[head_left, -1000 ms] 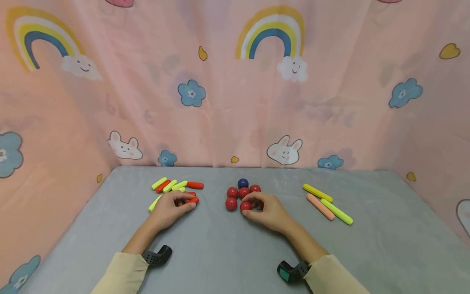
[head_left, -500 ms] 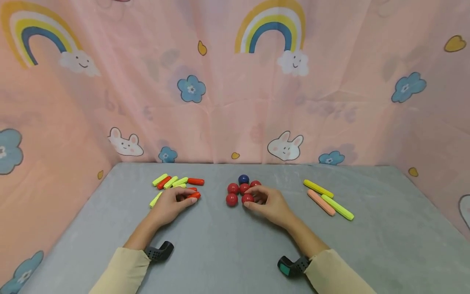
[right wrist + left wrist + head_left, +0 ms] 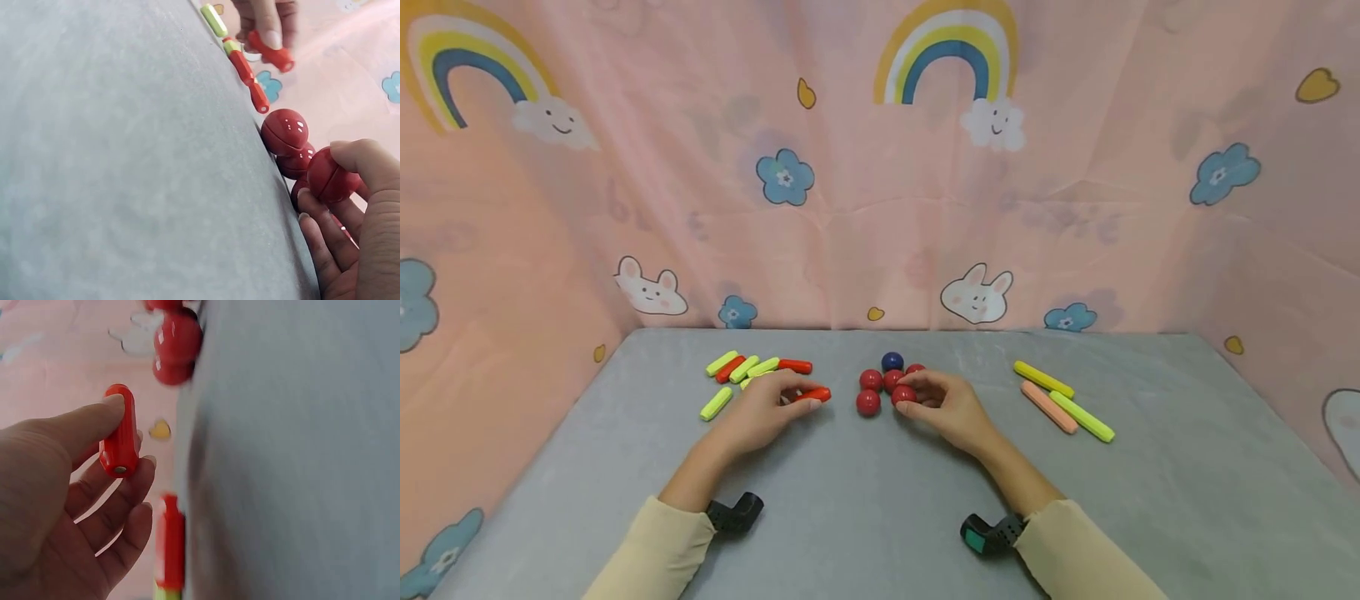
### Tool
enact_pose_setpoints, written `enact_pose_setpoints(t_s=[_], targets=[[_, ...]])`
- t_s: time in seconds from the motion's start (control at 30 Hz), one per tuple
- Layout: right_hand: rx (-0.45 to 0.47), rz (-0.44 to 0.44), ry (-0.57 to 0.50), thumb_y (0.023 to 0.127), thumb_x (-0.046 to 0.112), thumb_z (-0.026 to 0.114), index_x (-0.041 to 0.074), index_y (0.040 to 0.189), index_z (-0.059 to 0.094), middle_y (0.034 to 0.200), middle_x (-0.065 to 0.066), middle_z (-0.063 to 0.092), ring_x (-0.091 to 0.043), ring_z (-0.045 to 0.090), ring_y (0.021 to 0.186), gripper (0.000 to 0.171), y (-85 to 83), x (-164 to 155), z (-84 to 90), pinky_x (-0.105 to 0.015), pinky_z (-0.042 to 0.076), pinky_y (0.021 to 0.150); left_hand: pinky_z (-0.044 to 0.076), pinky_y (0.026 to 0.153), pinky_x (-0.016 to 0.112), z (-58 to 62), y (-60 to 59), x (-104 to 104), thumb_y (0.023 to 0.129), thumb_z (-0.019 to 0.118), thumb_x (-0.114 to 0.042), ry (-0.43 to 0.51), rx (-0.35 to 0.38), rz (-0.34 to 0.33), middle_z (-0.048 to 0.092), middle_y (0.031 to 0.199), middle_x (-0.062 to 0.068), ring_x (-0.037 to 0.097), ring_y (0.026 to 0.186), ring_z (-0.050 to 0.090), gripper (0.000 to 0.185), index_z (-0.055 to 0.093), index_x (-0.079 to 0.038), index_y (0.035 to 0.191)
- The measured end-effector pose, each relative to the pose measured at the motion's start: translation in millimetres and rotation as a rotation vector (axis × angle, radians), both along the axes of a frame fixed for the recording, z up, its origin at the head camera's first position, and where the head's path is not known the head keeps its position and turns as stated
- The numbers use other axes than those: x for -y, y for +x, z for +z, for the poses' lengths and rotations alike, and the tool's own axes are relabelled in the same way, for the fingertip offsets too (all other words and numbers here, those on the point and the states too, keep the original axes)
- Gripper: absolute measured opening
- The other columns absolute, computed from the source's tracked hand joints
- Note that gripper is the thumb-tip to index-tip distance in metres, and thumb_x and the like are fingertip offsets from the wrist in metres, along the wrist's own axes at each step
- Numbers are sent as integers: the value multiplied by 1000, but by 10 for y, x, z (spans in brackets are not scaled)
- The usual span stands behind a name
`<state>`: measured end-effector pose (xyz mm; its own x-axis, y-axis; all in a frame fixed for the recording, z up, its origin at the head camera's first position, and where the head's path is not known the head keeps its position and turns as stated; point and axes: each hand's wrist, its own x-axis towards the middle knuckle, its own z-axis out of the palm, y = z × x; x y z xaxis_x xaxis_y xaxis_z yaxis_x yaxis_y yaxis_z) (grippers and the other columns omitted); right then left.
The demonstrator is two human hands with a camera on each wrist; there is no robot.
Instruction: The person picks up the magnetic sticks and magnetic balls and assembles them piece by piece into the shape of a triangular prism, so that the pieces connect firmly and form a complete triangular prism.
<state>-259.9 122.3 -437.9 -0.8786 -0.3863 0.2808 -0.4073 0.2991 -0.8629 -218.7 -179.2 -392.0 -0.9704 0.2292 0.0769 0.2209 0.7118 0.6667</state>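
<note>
My left hand (image 3: 767, 408) pinches a short red stick (image 3: 815, 395) between thumb and fingers, lifted a little off the grey table; the left wrist view shows the same red stick (image 3: 120, 434) with a metal dot at its end. My right hand (image 3: 942, 406) pinches a red ball (image 3: 903, 395) at the edge of a cluster of red balls (image 3: 869, 403) topped by a blue ball (image 3: 892, 361). In the right wrist view the held red ball (image 3: 330, 175) sits between thumb and fingers beside another red ball (image 3: 285, 131).
Several short yellow-green and red sticks (image 3: 747, 367) lie behind my left hand. Three long sticks (image 3: 1062, 400), yellow, pink and green, lie at the right. The grey table (image 3: 880, 517) is walled by a pink patterned curtain (image 3: 850, 167).
My left hand has lifted the red stick and carried it right toward the balls. My right hand took hold of a red ball and shifted slightly back.
</note>
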Motion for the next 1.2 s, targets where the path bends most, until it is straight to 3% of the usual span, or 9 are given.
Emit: enact_pose_setpoints(t_s=[0.2,0.4,0.6,0.8,1.03,1.2], targets=[[22,-6,-11,87,17,80,10,116,72,111,-11,73,-16,69,93,30,-24,-10,8,-21,57,82,52,74,28,141,-92,-256,94,73,-23,46,0,-14,70,107,-2,18,94,60,25,74,-20,119],[71,-14,-72,89,16,78,7,119,71,117,-15,70,-13,68,93,32,-61,8,12,-21,56,82,53,76,28,273,-232,-483,95,72,-22,81,-84,-52,72,113,0,19,97,63,27,73,-17,121],[119,-13,-192,91,10,74,2,121,69,115,-21,69,-9,70,81,32,-41,-51,1,-24,59,75,52,77,27,203,-264,-641,93,74,-20,31,-195,-145,71,112,0,16,94,62,28,74,-16,120],[128,-41,-215,91,10,74,1,122,68,114,-17,70,-9,68,80,32,-47,-88,27,-24,59,74,51,76,28,104,-230,-747,91,76,-23,-28,-161,-123,69,105,-3,13,91,59,25,76,-19,116],[140,-43,-244,91,9,74,-1,123,67,118,-20,68,-8,68,83,34,-76,-76,28,-23,58,75,53,84,33,31,-206,-840,92,75,-21,-55,-178,-123,70,109,-1,15,95,62,26,76,-17,117],[138,-26,-268,91,7,73,-3,122,67,113,-6,70,-7,68,85,34,-80,-71,15,-23,58,74,54,83,33,7,-197,-856,92,76,-24,-60,-195,-126,69,107,-1,15,93,62,28,75,-17,119]])
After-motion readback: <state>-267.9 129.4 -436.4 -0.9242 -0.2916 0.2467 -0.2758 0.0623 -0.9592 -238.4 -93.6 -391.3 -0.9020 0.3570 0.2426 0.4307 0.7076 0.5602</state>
